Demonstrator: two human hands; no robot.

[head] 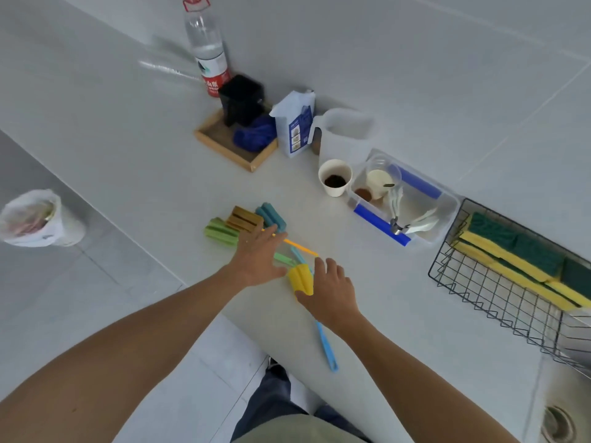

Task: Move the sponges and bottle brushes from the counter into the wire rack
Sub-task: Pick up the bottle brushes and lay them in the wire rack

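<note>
Reaching over the counter point(134, 148) in the head view, the left hand point(256, 260) is spread flat and empty over crossed brush handles; the right hand point(329, 292) half-curls around the yellow brush head point(301, 278). Gathering the handles parallel first would likely ease the carry to the wire rack point(499, 292), where sponges point(508, 251) already lie.

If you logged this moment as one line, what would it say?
hands: both open over bottle brushes | held: nothing | sponges: in wire rack | brushes: on counter
</note>
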